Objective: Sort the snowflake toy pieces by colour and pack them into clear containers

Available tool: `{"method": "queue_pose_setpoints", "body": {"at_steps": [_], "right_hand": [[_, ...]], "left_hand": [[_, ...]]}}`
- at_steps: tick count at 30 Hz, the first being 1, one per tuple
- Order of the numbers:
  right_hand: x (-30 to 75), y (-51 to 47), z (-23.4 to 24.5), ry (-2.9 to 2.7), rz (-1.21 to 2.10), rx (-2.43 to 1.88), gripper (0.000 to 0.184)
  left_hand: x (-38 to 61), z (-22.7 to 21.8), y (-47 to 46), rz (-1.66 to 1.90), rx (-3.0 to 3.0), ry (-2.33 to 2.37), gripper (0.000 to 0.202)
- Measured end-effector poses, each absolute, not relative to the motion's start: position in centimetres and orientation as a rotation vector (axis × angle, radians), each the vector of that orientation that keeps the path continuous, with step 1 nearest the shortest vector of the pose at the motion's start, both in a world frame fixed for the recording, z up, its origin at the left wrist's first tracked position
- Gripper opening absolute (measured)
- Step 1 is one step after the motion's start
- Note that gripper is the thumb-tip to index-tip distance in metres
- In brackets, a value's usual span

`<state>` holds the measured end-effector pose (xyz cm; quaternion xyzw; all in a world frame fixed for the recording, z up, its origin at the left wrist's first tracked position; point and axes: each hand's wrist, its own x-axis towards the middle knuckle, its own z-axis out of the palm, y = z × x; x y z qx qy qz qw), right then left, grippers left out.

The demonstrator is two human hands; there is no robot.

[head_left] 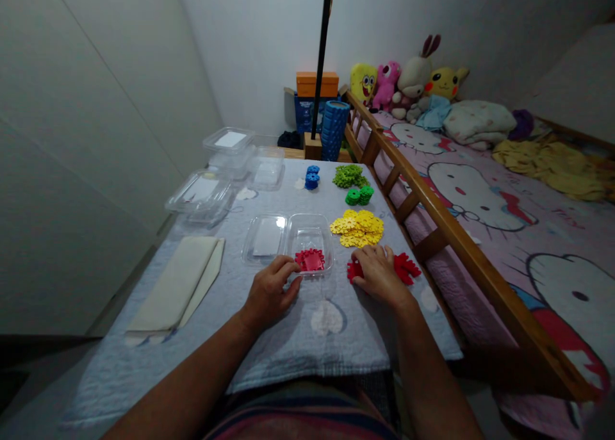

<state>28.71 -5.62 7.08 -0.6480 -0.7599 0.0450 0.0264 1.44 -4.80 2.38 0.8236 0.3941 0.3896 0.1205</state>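
Observation:
A clear plastic box (pixel 310 235) stands open on the blue-grey cloth, with red snowflake pieces (pixel 310 259) stacked in its near end. My left hand (pixel 271 293) rests by the box's near left corner, fingers curled and touching its rim. My right hand (pixel 379 273) lies on a pile of loose red pieces (pixel 407 267) to the right of the box, fingers bent over them. Whether it grips any piece is hidden.
The box's lid (pixel 266 238) lies beside it. Yellow pieces (pixel 358 227), green pieces (pixel 353 177) and blue pieces (pixel 312 177) sit farther back. More clear boxes (pixel 204 193) stand at the left, above a folded cream cloth (pixel 180 280). A wooden bed rail (pixel 432 216) borders the right.

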Motion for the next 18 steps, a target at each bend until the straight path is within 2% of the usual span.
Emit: {"method": "queue_pose_setpoints", "body": {"at_steps": [6,10,14,18], "right_hand": [[29.4,-4.6,9.1,-2.233,0.519,-1.887,0.009],[29.5,-3.7,11.7,-2.062,0.781,-1.635,0.009],[26.8,-2.2,12.9,-1.942,0.79,-1.449,0.01],[22.4,-0.4,11.9,-2.008,0.745,-1.497,0.015]], "left_hand": [[1.4,2.5,-4.9,1.125,2.411,1.158,0.013],[1.4,2.5,-4.9,1.127,2.407,1.158,0.013],[1.5,2.4,-4.9,1.125,2.396,1.169,0.014],[1.4,2.5,-5.0,1.13,2.39,1.175,0.015]]}}
